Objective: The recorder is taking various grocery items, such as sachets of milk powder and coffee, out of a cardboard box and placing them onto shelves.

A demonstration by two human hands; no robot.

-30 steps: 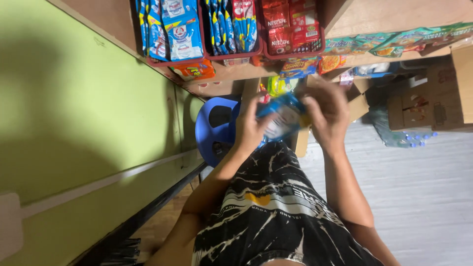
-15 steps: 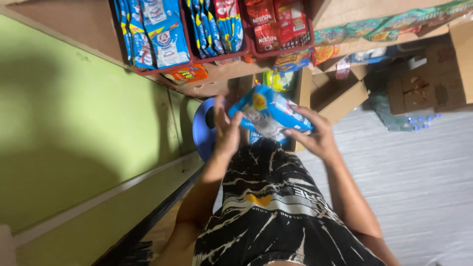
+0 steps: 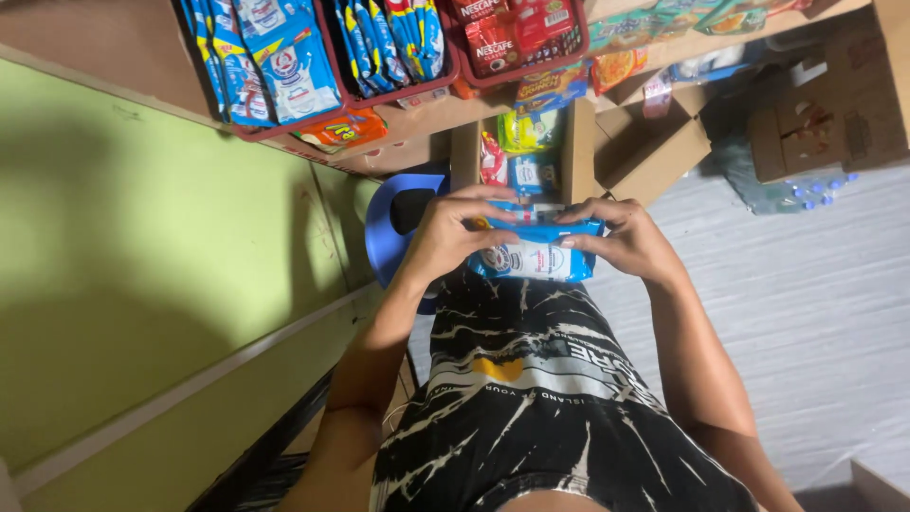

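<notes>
Blue packet lowered and held flat at frame centre

Under the shelf (image 3: 664, 47) of hanging sachets, the blue packet (image 3: 533, 251), tilted up half a second earlier, was gripped by left hand (image 3: 453, 235) and right hand (image 3: 618, 242), fingers closed round its ends

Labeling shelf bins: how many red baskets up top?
3. Left basket holds blue-white packs, middle basket blue-yellow packs, right basket red packs. All are cut by the top edge; more may be out of frame.

Blue packet (image 3: 533, 248) ends hidden under fingers (image 3: 482, 216).
</notes>
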